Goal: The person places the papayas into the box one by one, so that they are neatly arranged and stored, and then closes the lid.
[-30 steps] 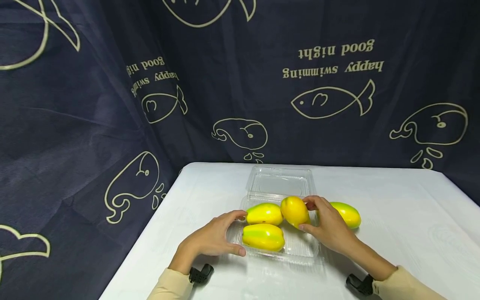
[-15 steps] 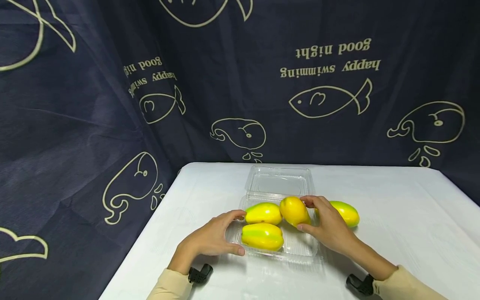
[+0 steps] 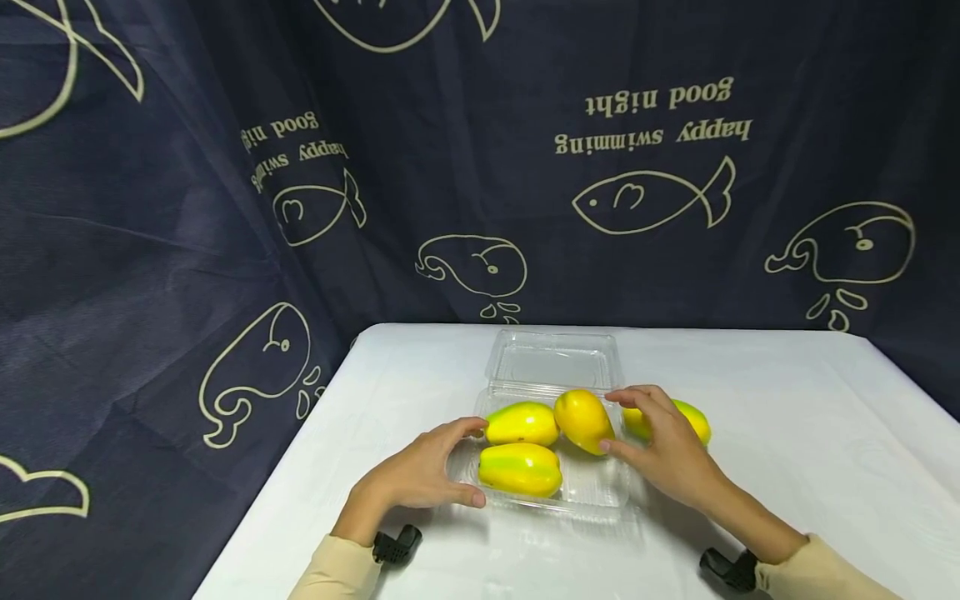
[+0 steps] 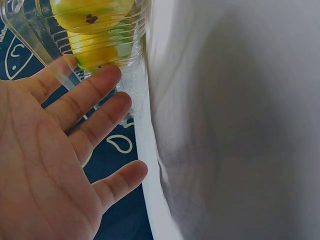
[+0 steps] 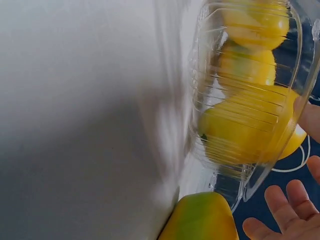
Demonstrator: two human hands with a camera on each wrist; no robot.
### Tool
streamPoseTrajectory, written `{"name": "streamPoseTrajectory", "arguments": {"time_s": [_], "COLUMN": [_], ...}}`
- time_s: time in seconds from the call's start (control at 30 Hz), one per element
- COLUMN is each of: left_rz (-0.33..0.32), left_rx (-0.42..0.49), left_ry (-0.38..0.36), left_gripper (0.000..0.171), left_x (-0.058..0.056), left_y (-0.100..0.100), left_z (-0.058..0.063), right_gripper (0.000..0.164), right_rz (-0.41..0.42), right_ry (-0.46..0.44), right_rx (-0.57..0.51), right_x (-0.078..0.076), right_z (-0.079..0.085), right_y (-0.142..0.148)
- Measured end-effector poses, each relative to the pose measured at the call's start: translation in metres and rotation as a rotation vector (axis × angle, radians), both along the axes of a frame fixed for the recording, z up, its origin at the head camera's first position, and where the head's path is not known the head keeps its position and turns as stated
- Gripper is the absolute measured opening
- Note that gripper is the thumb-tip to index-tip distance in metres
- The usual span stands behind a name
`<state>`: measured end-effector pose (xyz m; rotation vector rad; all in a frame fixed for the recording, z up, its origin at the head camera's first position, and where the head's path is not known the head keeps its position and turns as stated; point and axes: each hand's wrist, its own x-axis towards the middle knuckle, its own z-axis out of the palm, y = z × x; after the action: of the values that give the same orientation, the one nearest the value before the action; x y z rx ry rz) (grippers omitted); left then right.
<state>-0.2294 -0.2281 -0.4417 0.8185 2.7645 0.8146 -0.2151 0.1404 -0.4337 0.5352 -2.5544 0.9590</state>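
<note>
A clear plastic clamshell box [image 3: 600, 492] lies with its lid folded back. Two smooth yellow-green fruits, the rear fruit [image 3: 522, 423] and the front fruit [image 3: 521, 469], lie side by side in its left part. A third yellow fruit [image 3: 583, 422] leans at the right, tilted against the rear one. My right hand [image 3: 671, 450] is spread beside this third fruit, thumb tip at its edge; whether they touch I cannot tell. The right wrist view shows its other fingers [image 5: 280, 207] apart from it. My left hand [image 3: 420, 467] spreads around the box's left side, index fingertip by the rear fruit.
Another yellow-green fruit [image 3: 690, 421] lies on the white tabletop outside the box, partly behind my right hand. The transparent lid [image 3: 555, 358] extends toward the back of the table. A dark curtain [image 3: 480, 167] with fish drawings hangs behind and at the left.
My right hand has loosened from the third fruit and drawn slightly right, its fingers now spread. That fruit has settled a little, more upright in view. The left hand stays by the box.
</note>
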Motion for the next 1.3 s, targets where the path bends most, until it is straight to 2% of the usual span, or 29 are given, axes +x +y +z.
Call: {"name": "streamPoseTrajectory", "arguments": {"time_s": [0.27, 0.4, 0.73, 1.3], "left_rz": [-0.014, 0.005, 0.009, -0.006], "left_rx": [-0.007, -0.009, -0.01, 0.003], "left_ry": [-0.006, -0.004, -0.002, 0.003], "left_gripper": [0.101, 0.101, 0.102, 0.102], "left_x": [-0.001, -0.001, -0.001, 0.0], "left_y": [0.001, -0.002, -0.002, 0.001], "left_z": [-0.001, 0.001, 0.0, 0.0], "right_gripper": [0.051, 0.047, 0.049, 0.054], "right_rz": [-0.032, -0.039, -0.056, -0.127], "right_ry": [0.128, 0.147, 0.216, 0.213], "right_rx": [-0.023, -0.053, -0.062, -0.028], "right_x": [0.0, -0.003, -0.008, -0.01], "right_z": [0.002, 0.002, 0.0, -0.007], "right_y": [0.013, 0.018, 0.031, 0.048]}}
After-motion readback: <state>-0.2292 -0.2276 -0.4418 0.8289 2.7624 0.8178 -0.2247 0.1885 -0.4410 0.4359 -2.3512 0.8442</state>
